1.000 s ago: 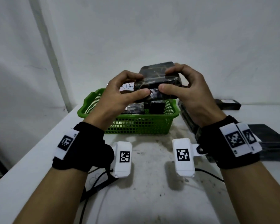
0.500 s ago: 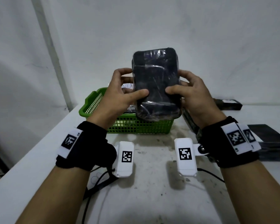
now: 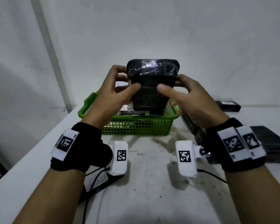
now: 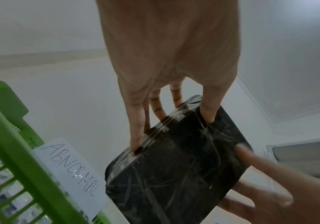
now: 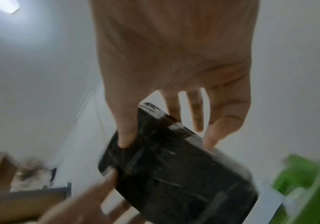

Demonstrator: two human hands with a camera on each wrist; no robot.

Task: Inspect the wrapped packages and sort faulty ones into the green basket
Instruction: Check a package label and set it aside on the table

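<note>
I hold a black wrapped package (image 3: 152, 88) in clear film upright above the green basket (image 3: 136, 128). My left hand (image 3: 110, 97) grips its left edge, thumb on the front face and fingers behind. My right hand (image 3: 194, 101) pinches the right edge between the thumb and a finger behind, while its lower fingers hang free. The left wrist view shows the package (image 4: 174, 174) beside the basket (image 4: 21, 159), which carries a white label (image 4: 68, 171) reading ABNORMAL. The right wrist view is blurred but shows my thumb on the package (image 5: 174, 174). Several wrapped packages lie in the basket.
More dark packages lie on the white table (image 3: 152, 191): a stack (image 3: 189, 123) just right of the basket, one (image 3: 271, 143) by my right wrist, and one (image 3: 228, 106) at the back right. A cable (image 3: 94, 183) runs at the front left. The wall stands close behind.
The package went from lying flat between my hands to standing upright, and has since tipped so its top end faces me. My right hand's lower fingers have come off it.
</note>
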